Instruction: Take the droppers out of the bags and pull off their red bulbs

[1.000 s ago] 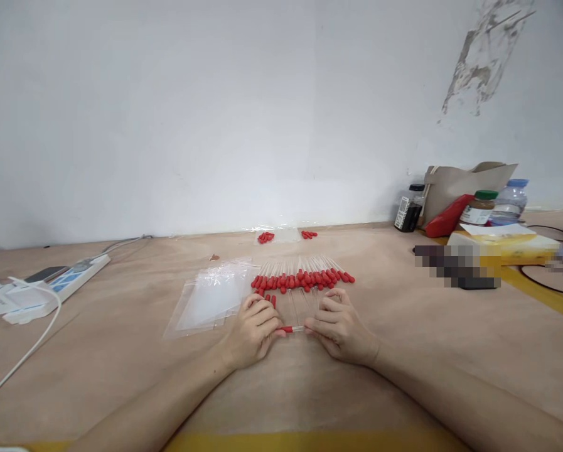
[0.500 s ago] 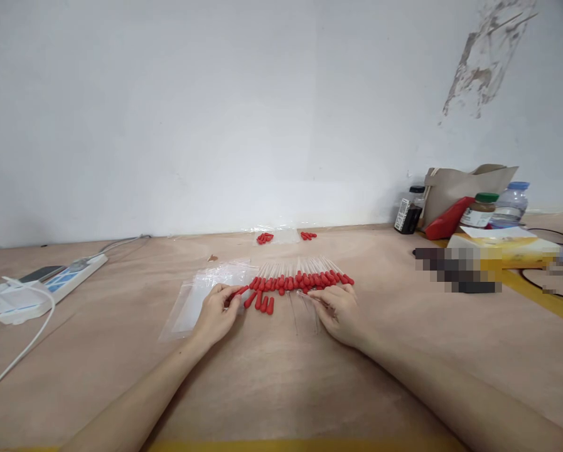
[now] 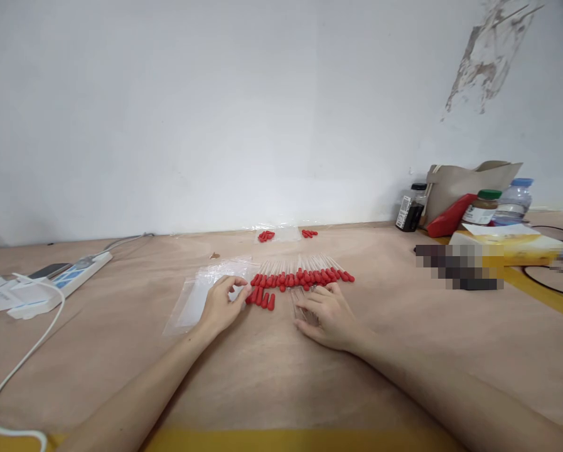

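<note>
My left hand (image 3: 222, 306) is at the left end of the loose red rubber bulbs (image 3: 265, 301), its thumb and fingers apart with nothing visible between them. My right hand (image 3: 329, 317) rests over a few thin clear tubes (image 3: 295, 304), fingers spread; its palm and fingers partly hide them. Behind both hands lies a long row of droppers (image 3: 304, 277), red bulbs toward me and thin stems pointing at the wall. A clear plastic bag (image 3: 187, 306) lies flat under and beside my left hand.
Two small piles of red bulbs lie on clear plastic (image 3: 285, 235) by the wall. At left is a power strip (image 3: 81, 276) with a white cable (image 3: 24, 358). To the right stand a dark bottle (image 3: 410, 210), a green-lidded jar (image 3: 481, 208) and a yellow-and-white pack (image 3: 507, 246).
My left hand has opened from its pinch on a red bulb. My right fingers have spread from a pinch on a clear tube and come down over the tubes. The view has shifted slightly.
</note>
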